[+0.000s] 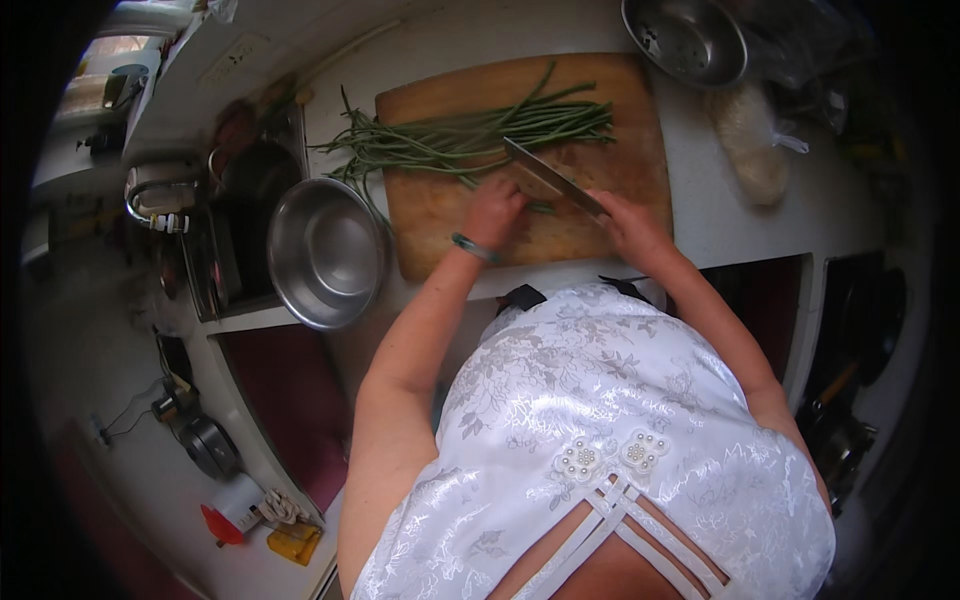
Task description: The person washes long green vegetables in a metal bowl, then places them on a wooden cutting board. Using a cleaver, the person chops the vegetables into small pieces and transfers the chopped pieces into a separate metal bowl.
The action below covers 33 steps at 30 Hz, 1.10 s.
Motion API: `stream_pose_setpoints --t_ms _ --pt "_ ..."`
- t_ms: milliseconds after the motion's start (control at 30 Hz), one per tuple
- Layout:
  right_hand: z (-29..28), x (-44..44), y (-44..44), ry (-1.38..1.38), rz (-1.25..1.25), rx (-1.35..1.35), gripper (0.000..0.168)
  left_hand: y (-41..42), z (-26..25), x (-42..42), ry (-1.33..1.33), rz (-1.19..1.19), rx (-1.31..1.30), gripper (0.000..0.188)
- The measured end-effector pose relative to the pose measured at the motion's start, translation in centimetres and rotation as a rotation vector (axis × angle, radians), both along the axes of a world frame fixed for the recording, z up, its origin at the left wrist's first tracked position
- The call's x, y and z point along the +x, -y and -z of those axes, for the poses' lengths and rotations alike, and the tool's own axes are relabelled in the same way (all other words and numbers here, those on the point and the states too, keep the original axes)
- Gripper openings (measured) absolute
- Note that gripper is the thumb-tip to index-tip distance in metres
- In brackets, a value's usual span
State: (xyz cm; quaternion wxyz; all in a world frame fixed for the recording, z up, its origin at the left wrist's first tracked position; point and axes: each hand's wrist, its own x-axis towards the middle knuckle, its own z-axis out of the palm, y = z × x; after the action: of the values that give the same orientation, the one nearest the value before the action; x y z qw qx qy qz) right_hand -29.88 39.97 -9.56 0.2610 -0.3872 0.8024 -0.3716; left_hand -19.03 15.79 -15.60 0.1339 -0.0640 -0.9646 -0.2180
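A bunch of long green beans [450, 139] lies across the upper part of a wooden cutting board [622, 187], its left ends hanging past the board's edge. My right hand [622, 225] is closed around the handle of a kitchen knife [551, 174], whose blade points up and left over the board, its tip near the beans. Just left of the blade, my left hand [496, 210], with a green bangle at the wrist, is over the board with its fingers bent. Small cut bean pieces [541, 208] lie beside its fingertips. Whether it holds a bean is blurred.
A steel bowl [326, 255] stands left of the board, by the sink [251, 247] and faucet [154, 202]. Behind on the right are another metal bowl [686, 41] and a tied plastic bag [750, 150] with pale contents. A stove with a pan [840, 442] is at far right.
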Motion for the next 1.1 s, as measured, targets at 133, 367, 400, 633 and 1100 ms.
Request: stream_pose_setpoints --t_ms 133,367,400,633,1100 --pt "0.5 0.5 -0.2 0.039 0.026 -0.064 0.042 -1.1 -0.4 0.0 0.013 -0.045 -0.048 0.018" --pt "0.3 -0.5 1.1 0.035 -0.004 -0.135 0.04 -4.2 0.3 0.5 -0.021 -0.082 0.02 0.017" --pt "0.3 -0.7 1.5 0.028 -0.001 -0.138 0.039 -4.2 0.3 0.5 -0.025 -0.072 0.025 0.017" --pt "-1.2 0.2 3.1 0.047 0.081 -0.005 0.04 -3.8 0.5 2.0 -0.031 -0.073 0.092 0.019" --pt "-3.4 4.1 2.2 0.068 0.171 0.036 0.04 -0.9 1.3 1.0 0.242 0.107 -0.127 0.019"
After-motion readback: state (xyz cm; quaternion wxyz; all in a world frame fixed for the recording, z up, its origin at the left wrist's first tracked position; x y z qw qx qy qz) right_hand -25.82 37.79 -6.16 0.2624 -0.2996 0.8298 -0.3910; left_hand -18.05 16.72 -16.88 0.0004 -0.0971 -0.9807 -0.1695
